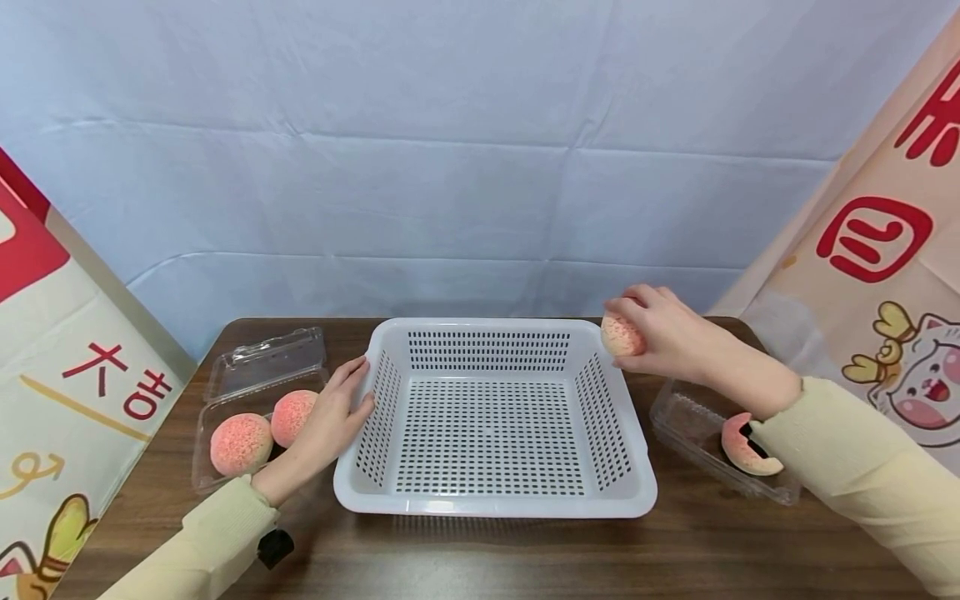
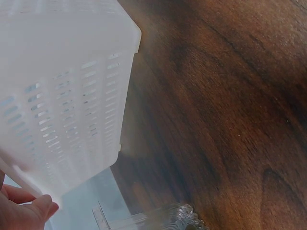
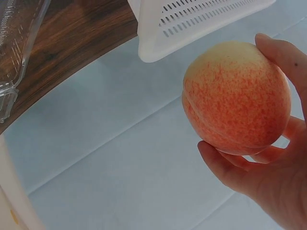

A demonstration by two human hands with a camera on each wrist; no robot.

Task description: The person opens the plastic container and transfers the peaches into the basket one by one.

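Note:
A white perforated plastic basket (image 1: 491,505) stands in the middle of the table. My left hand (image 1: 333,417) holds its left rim, thumb and fingertips at the edge; in the left wrist view part of that hand is cut off. Beyond the basket's far right corner, my right hand (image 1: 660,329) grips a pink and cream peach (image 3: 237,98) above the table, fingers and thumb around it. Two more peaches, one nearer (image 1: 241,444) and one farther (image 1: 292,417), lie in a clear plastic box on the left. Another peach (image 1: 738,450) at right is partly hidden by the right wrist.
The clear left box (image 1: 262,367) has its lid folded back. Another clear box (image 1: 678,417) stands right of the basket, under my right forearm. Everything stands on a dark wooden table (image 1: 450,554), with a pale blue cloth (image 1: 480,183) behind and printed banners (image 1: 885,242) at the sides.

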